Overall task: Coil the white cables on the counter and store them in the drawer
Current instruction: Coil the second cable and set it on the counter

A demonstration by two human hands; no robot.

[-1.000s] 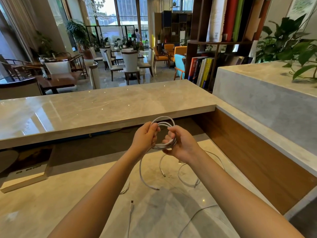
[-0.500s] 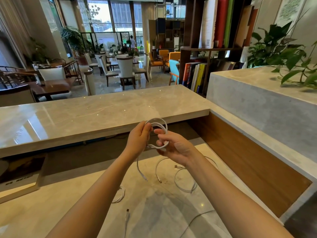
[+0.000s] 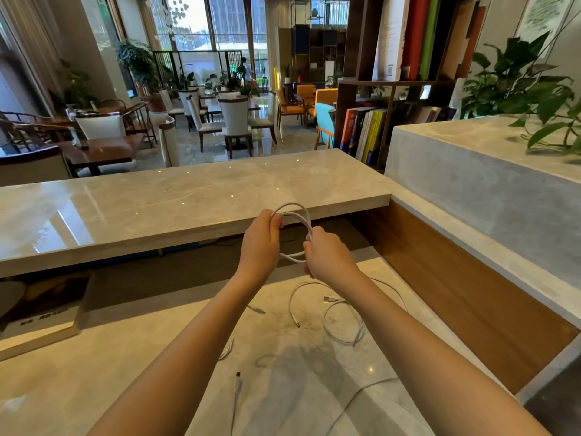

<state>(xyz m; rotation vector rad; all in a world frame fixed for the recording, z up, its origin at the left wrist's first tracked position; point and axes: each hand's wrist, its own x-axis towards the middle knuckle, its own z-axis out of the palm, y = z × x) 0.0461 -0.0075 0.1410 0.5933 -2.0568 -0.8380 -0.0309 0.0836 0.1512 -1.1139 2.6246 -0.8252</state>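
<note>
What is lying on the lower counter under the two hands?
Loose white cables with visible plugs lie on the lower counter. The forearms cover parts of them, so their number is unclear.

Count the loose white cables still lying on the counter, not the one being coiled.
3, possibly more hidden under the arms: a looped cable below the right hand, a cable between the forearms, and a cable beside the right forearm. A short piece may belong to another.

Upright books (image 3: 364, 133) on a dark shelf (image 3: 390, 83), leafy plant (image 3: 528, 89) right, dining chairs (image 3: 235, 121) beyond.
</note>
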